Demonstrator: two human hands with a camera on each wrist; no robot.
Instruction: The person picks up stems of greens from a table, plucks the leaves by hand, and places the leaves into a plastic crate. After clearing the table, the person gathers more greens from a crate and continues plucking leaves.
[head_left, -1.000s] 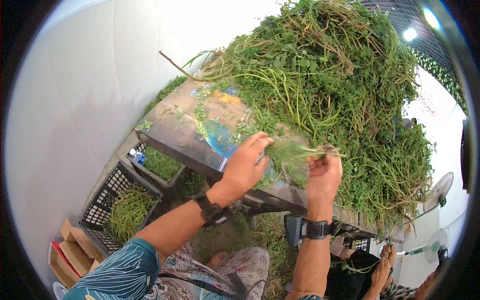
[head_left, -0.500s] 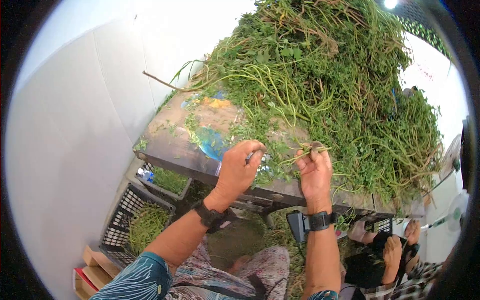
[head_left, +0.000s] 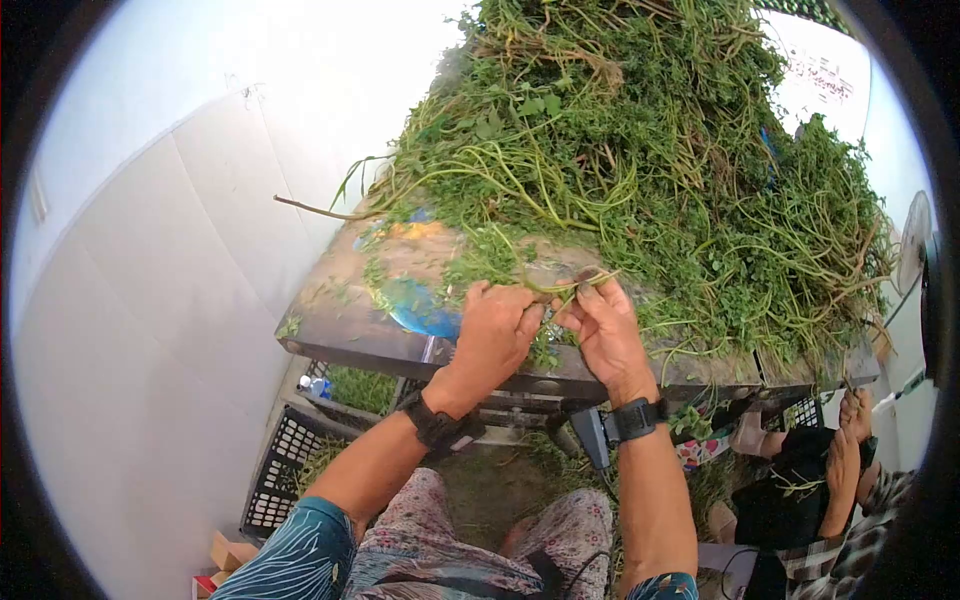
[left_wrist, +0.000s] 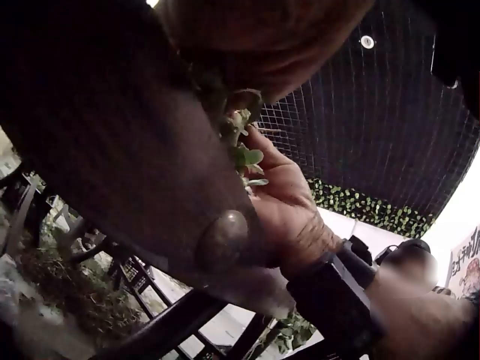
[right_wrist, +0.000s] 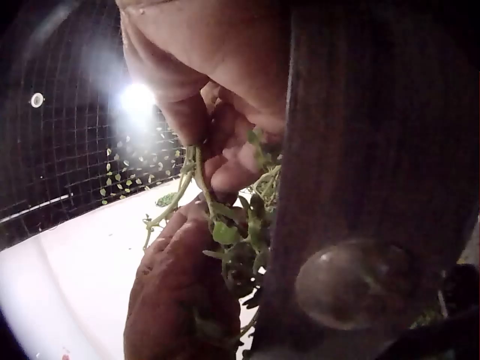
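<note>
In the head view both hands meet over the near edge of the wooden table (head_left: pixel 320 305). My right hand (head_left: pixel 612 340) pinches a few thin green stems (head_left: pixel 552 289) between thumb and fingertips. Close beside it on the left, my left hand (head_left: pixel 492 338) has its fingers curled on the same stems. The right wrist view shows small leaves (right_wrist: pixel 225 232) hanging from the stems, between the right hand (right_wrist: pixel 210 60) above and the left hand (right_wrist: pixel 176 292) below. A leafy piece (left_wrist: pixel 244 154) also shows between the hands in the left wrist view.
A tall heap of leafy greens (head_left: pixel 640 150) covers the table's back and right. Black plastic crates (head_left: pixel 285 470) with greens stand below left, a bottle (head_left: pixel 315 386) by them. Another person's hands (head_left: pixel 845 440) work at the right. A fan (head_left: pixel 912 240) stands far right.
A leafy bunch between the hands one second ago is gone from there. The left hand, apart from the right half a second ago, has come up to the stems in it. The head view has shifted.
</note>
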